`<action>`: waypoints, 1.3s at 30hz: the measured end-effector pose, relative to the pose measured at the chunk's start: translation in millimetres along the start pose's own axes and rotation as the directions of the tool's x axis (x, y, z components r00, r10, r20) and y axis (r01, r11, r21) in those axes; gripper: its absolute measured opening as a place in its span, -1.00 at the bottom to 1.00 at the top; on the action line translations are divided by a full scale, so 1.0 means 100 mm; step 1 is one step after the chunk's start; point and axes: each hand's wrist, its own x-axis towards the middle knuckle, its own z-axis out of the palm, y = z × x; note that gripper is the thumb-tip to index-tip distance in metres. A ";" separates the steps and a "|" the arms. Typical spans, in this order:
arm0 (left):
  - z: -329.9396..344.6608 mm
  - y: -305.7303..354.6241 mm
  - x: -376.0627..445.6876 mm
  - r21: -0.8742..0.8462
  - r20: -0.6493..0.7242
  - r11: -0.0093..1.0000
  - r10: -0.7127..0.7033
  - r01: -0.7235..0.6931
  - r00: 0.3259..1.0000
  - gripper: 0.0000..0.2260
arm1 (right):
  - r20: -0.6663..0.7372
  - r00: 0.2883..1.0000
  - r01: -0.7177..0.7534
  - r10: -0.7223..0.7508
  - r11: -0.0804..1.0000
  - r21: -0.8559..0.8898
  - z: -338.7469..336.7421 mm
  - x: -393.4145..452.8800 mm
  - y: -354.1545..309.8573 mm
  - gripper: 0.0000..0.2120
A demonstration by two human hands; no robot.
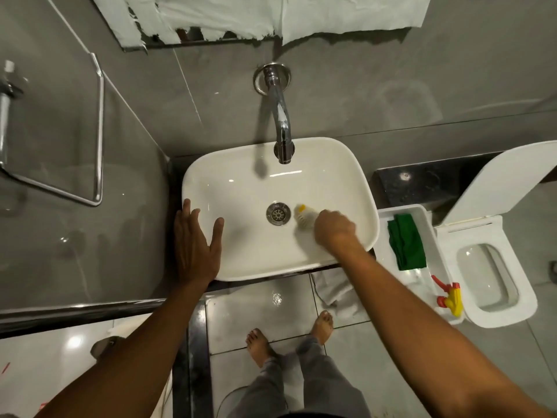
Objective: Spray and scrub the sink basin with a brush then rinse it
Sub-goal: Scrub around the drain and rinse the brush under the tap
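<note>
beside the drain point(278, 213), right hand point(334, 229) clenches the brush point(303, 218); left hand point(196, 245) lies released.

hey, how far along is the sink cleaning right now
Spraying looks finished: the spray bottle lies in the white tray beside the sink. Scrubbing is under way: the right hand works the brush beside the drain while the left hand braces on the rim. Rinsing remains; no water runs from the faucet.
</note>
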 end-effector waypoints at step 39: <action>-0.47 2.10 1.05 -0.331 0.265 0.937 0.206 -0.112 0.942 -0.71 | 0.078 0.978 0.102 -0.192 0.776 0.622 -0.06 -0.38 -0.16 -0.53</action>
